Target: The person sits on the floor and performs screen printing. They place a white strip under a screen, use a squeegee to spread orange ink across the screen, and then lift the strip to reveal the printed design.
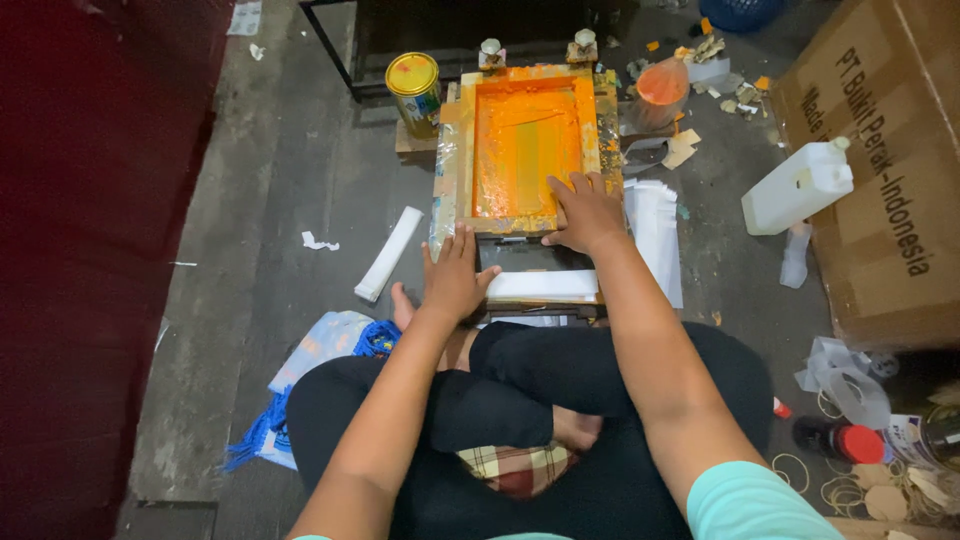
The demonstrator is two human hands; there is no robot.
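- Orange ink coats the mesh of the wooden screen-printing frame (527, 150), which lies flat at the centre of the floor, just beyond the person's crossed legs.
- The right hand (587, 213) presses palm-down on the frame's near right corner, fingers spread flat; its grip is open and closed around nothing.
- The left hand (455, 275) lies flat at the frame's near left edge, fingers stretched forward, touching the edge and the white sheet (543, 285) just below it; this grip is open too, nothing clasped.
- That white sheet sits across the near end of the frame, between the two hands.
- A stack of white sheets (657, 230) lies just right of the frame.
- A rolled white strip (390, 252) rests on the floor to the left, apart from the frame.
- At the far left corner stands a yellow-lidded tin (415, 90); at the far right, an orange-smeared plastic bag (661, 92).
- Farther right, a white plastic jug (799, 186) leans against a big cardboard box (880, 170).
- Near right, a red-capped bottle (840, 440) lies among rubber bands.
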